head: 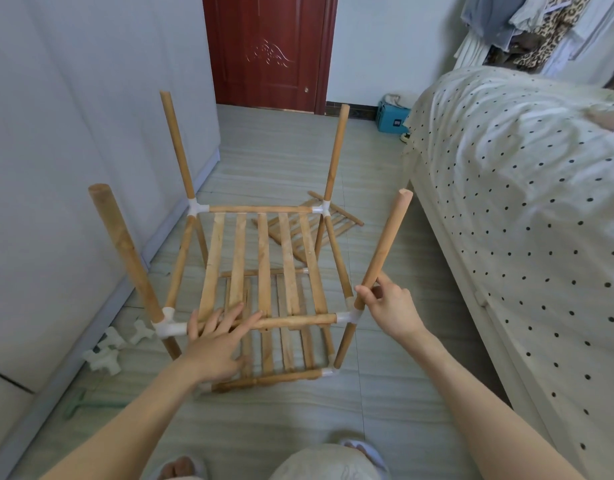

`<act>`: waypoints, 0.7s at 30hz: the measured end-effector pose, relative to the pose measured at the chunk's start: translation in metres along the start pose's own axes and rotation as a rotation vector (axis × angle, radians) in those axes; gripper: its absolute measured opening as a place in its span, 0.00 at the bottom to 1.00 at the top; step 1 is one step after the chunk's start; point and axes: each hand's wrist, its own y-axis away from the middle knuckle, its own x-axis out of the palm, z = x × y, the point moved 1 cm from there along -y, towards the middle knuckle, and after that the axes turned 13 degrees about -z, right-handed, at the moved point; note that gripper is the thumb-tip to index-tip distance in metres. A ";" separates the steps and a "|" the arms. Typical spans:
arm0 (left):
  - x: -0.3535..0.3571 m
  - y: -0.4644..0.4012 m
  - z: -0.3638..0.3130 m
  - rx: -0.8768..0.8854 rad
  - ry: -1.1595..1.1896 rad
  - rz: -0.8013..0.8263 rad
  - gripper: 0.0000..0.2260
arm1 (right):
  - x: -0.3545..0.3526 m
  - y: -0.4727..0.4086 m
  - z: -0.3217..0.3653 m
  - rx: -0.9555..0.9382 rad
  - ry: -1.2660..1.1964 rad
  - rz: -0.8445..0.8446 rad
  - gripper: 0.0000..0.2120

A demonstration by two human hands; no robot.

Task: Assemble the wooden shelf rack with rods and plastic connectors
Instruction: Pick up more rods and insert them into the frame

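While left hand (213, 344) rests flat, right hand (390, 308) grips rod (385, 245).

rack (264, 258) mid-floor | bed (506, 202) right | loose connectors (106, 355) left

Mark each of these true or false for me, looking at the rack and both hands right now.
1. The right hand pinches the near right upright rod. True.
2. The left hand lifts a spare connector off the floor. False: it lies with straight fingers on the front rail.
3. Four upright rods rise from the upper shelf's corners. True.
4. A slatted panel lies on the floor behind the rack. True.
5. Loose connectors lie on the bed. False: on the floor, left.
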 end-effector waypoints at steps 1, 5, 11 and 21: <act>0.000 0.002 -0.001 -0.001 -0.005 -0.003 0.34 | 0.000 0.007 -0.001 -0.007 -0.005 -0.021 0.07; 0.000 0.006 -0.005 0.038 -0.027 -0.008 0.34 | -0.006 0.033 -0.008 -0.054 0.015 -0.082 0.07; -0.008 -0.012 -0.020 0.127 -0.048 0.084 0.42 | -0.022 0.022 -0.017 -0.032 0.073 -0.072 0.09; 0.006 -0.064 -0.042 0.157 -0.065 -0.022 0.51 | -0.014 -0.011 -0.035 0.201 -0.068 -0.200 0.07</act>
